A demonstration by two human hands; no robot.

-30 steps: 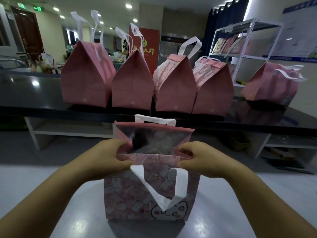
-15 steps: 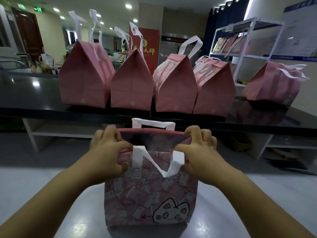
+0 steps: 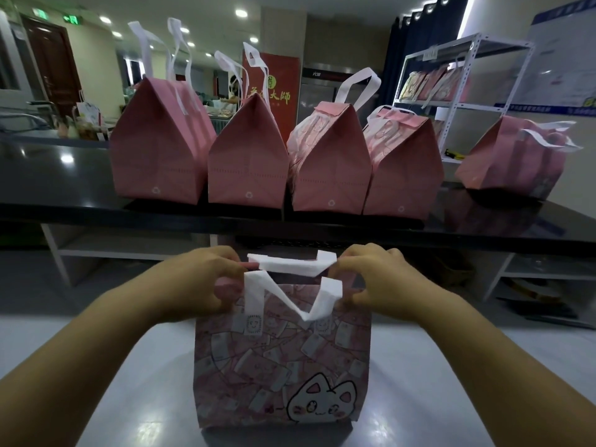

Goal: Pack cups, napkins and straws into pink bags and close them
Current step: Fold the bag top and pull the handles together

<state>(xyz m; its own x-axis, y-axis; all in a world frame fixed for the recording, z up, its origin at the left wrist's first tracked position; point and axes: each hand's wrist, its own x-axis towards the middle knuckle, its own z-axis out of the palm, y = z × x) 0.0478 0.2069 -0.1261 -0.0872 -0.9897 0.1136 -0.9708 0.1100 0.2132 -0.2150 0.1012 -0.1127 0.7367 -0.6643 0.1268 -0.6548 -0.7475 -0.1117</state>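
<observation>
A pink bag (image 3: 280,366) printed with a white cat stands upright on the pale table (image 3: 451,382) in front of me. My left hand (image 3: 200,282) pinches the left end of its top edge. At the right end my right hand (image 3: 380,282) pinches the same edge. The bag's mouth is pressed nearly flat between them. Its two white handles (image 3: 290,285) lie folded over the top. What is inside the bag is hidden.
Several closed pink bags (image 3: 329,166) stand in a row on a dark counter (image 3: 48,175) behind the table, and one more lies tilted at the far right (image 3: 512,156). A white metal shelf (image 3: 464,79) with more bags stands at the back right.
The bag's mouth was wide open with its inside showing. Both hands have risen to the top edge and pressed its sides together. The handles now lie over the top.
</observation>
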